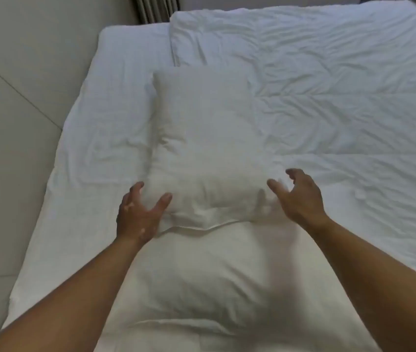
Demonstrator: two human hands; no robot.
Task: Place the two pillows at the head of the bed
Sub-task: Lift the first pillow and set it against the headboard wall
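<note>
The bed (95,138) fills most of the view, covered by a white fitted sheet, with pale floor tiles (11,123) along its left edge. A white duvet (328,85), heavily creased, lies spread over the far and right portion of the bed; its near-left corner sits just beyond the far pillow. Two white pillows lie on the mattress in a line running away from the camera. The near pillow (196,275) is the larger in view and lies flat between the two forearms, its far edge tucked under the near hem of the second one. The far pillow (201,138) lies lengthwise, with its far end near the duvet corner and its near end overlapping the near pillow. The left hand (138,214) is at the near-left corner of the far pillow, fingers spread apart, thumb and fingertips touching the fabric without closing around it. The right hand (301,196) is at the near-right corner, fingers likewise spread and slightly curled; motion blur prevents confirmation of contact with the pillow. A strip of curtain (154,8) is visible at the top edge, beyond the bed.
</note>
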